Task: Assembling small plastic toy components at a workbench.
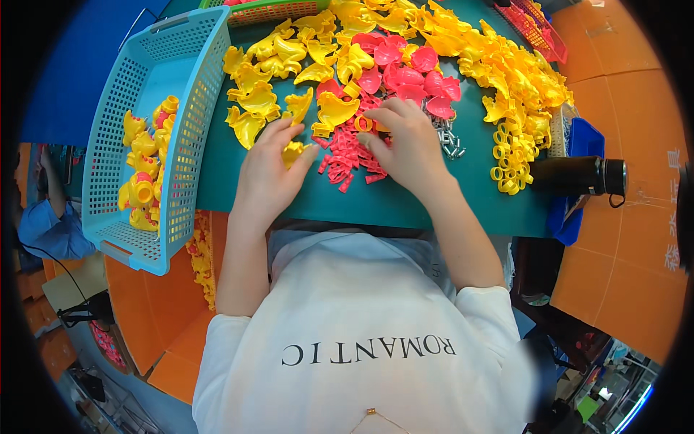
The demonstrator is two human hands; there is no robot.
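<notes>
A blue basket [184,108] sits at nine o'clock with yellow toys inside. Yellow rings [512,155] and a black bottle [578,176] lie at three o'clock.

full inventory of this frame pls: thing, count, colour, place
yellow shell pieces: many, yellow, heaped across the far side of the table
pink shell pieces: about ten, pink, middle of the heap
small pink parts: many, pink, between the hands
yellow rings: many, yellow, right of the hands
small metal parts: a few, silvery, beside the right hand
blue basket: one, light blue, left, holds assembled yellow toys
black bottle: one, black, lying at right
table: one, green
left hand: on a yellow piece
right hand: fingertips on one yellow ring
</notes>
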